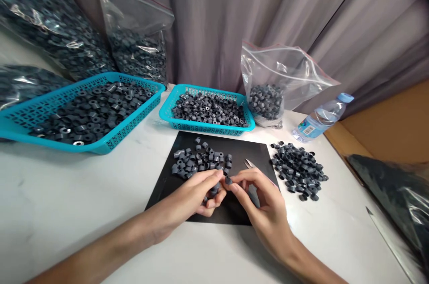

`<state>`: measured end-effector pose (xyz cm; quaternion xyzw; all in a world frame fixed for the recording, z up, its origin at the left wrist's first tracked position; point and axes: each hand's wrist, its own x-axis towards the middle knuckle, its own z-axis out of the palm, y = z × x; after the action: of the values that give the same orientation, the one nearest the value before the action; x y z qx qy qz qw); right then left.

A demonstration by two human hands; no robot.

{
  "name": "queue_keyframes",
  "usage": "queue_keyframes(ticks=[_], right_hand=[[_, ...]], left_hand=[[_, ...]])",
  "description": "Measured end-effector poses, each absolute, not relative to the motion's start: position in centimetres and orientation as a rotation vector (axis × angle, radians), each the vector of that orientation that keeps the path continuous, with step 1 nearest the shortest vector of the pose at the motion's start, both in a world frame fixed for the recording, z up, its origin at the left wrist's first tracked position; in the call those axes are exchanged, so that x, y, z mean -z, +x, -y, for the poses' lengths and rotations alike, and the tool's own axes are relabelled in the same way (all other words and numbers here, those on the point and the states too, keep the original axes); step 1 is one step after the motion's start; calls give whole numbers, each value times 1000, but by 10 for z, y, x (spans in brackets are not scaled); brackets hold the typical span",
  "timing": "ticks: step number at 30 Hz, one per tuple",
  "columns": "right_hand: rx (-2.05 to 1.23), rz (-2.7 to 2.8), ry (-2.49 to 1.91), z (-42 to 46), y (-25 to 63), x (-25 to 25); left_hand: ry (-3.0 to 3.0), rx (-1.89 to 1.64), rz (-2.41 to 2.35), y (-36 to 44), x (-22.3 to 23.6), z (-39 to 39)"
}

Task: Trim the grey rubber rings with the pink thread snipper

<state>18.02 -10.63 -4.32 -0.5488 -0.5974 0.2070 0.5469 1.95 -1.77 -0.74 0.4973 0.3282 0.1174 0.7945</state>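
Observation:
Over the black mat [231,212], my left hand [197,190] is curled around several small dark grey plastic rings. My right hand [264,199] pinches one small dark grey plastic piece [228,180] between thumb and fingers, right at the left fingertips. A pair of pointed metal tips [248,164] shows just beyond my right hand; the rest of that tool is mostly hidden, and I cannot tell whether the hand touches it. Behind my left hand, a loose group of grey rings [191,163] lies on the mat.
A pile of dark pieces [298,170] lies right of the mat. Two blue baskets [134,127] of grey rings stand behind, near several plastic bags [140,51] of pieces. An open zip bag [266,100] and a water bottle [320,118] stand at the back right.

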Motion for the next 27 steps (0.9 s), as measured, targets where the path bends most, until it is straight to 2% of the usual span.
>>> queue_keyframes(ticks=[6, 19, 27], right_hand=[[-447, 1557, -1294, 105, 181, 36], [-484, 1269, -1229, 104, 180, 44], [-396, 1384, -1242, 108, 179, 46]], left_hand=[[1010, -253, -742, 21, 4, 18], [925, -282, -714, 20, 0, 17], [804, -246, -635, 19, 3, 18]])
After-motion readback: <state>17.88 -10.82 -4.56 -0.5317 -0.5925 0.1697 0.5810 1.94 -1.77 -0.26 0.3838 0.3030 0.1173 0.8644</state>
